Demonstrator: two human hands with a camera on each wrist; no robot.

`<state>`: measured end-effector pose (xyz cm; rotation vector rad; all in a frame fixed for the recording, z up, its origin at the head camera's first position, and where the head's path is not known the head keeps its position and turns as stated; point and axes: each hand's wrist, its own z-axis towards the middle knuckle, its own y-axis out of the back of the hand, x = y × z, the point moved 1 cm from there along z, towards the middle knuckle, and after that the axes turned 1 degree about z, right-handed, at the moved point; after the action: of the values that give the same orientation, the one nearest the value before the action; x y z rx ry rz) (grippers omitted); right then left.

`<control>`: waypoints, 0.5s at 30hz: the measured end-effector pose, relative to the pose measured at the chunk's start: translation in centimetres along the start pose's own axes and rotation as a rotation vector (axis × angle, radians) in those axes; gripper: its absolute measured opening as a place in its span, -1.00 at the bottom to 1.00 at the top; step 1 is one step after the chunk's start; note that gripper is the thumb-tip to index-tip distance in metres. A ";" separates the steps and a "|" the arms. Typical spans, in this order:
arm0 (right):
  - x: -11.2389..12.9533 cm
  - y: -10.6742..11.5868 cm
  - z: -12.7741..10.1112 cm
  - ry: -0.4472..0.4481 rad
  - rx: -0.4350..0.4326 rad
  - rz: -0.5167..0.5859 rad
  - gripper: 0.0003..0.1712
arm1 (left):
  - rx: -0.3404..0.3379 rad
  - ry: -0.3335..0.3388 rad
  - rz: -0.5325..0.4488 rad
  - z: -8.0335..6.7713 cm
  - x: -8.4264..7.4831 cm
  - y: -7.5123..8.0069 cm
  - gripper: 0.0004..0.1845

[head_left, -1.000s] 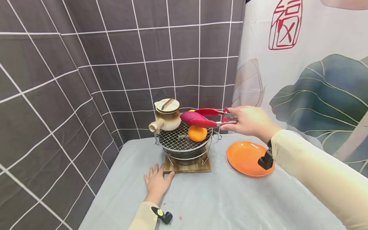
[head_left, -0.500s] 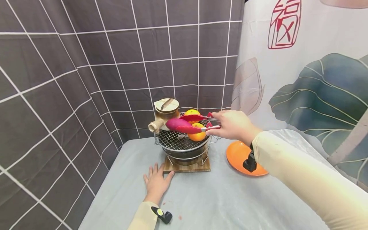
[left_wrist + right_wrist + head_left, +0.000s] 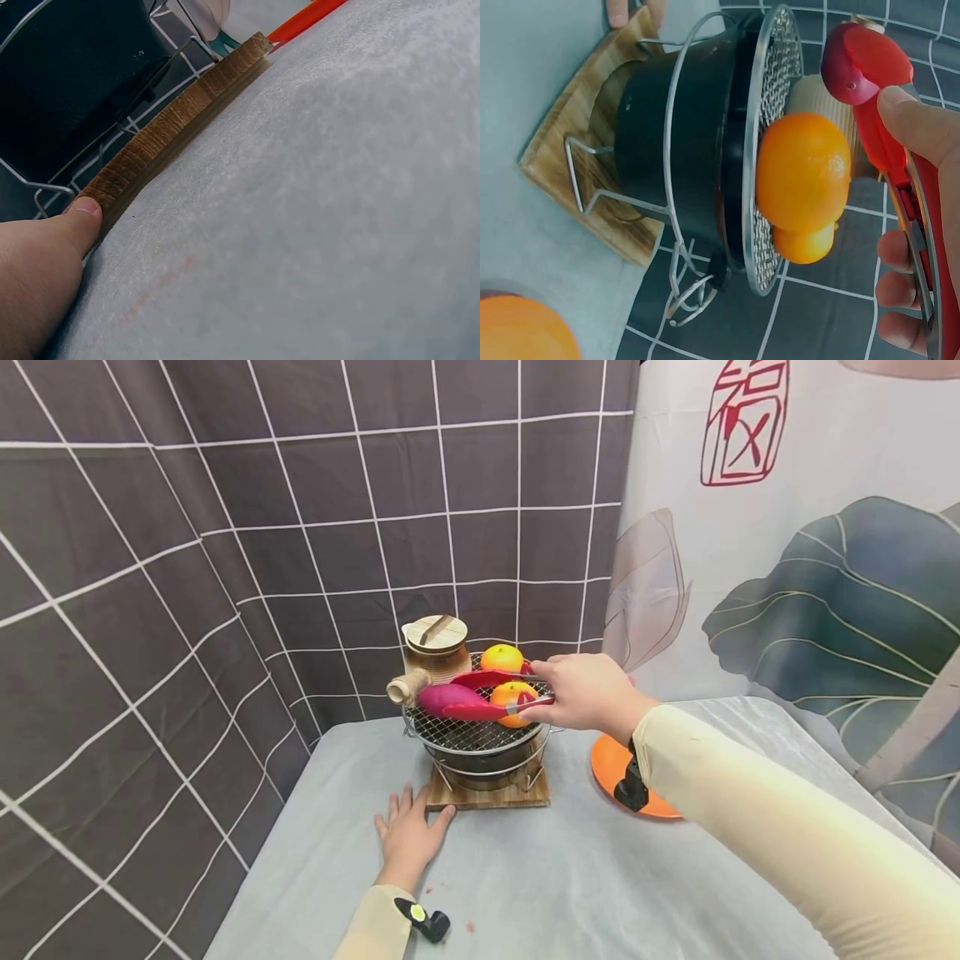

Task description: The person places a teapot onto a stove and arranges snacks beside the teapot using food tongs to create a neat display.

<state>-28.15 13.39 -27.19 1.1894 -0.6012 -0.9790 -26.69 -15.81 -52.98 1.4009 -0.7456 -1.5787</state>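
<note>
My right hand (image 3: pixel 588 693) grips red tongs (image 3: pixel 491 693) that clamp a purple sweet potato (image 3: pixel 445 697) just above the wire grill (image 3: pixel 468 733) of a small black stove (image 3: pixel 675 142). Two oranges (image 3: pixel 513 702) (image 3: pixel 502 657) sit on the grill, and a ceramic pot (image 3: pixel 433 656) with a wooden lid stands at its back left. The right wrist view shows the tongs (image 3: pixel 877 112) beside the near orange (image 3: pixel 802 171). My left hand (image 3: pixel 408 835) lies flat on the grey cloth, its thumb (image 3: pixel 79 217) touching the wooden board (image 3: pixel 176 124) under the stove.
An orange plate (image 3: pixel 611 768) lies on the table (image 3: pixel 570 877) right of the stove, partly hidden by my right sleeve. A dark tiled backdrop stands behind and to the left; a leaf-printed curtain hangs on the right.
My right hand has carried the tongs and sweet potato leftward and down, from above the grill's right side to just over its middle. The left hand has stayed put.
</note>
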 end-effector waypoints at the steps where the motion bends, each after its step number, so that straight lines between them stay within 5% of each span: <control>1: 0.1 -0.1 0.0 0.003 0.000 -0.005 -0.05 | -0.002 -0.001 0.000 0.0 0.0 0.0 -0.25; 15: 0.9 -1.3 0.1 0.036 -0.032 -0.033 -0.12 | -0.002 0.003 -0.009 0.1 0.0 -0.1 -0.24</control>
<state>-28.19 12.51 -28.46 1.1894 -0.5371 -0.9900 -26.80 -15.81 -53.05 1.4065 -0.7364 -1.5834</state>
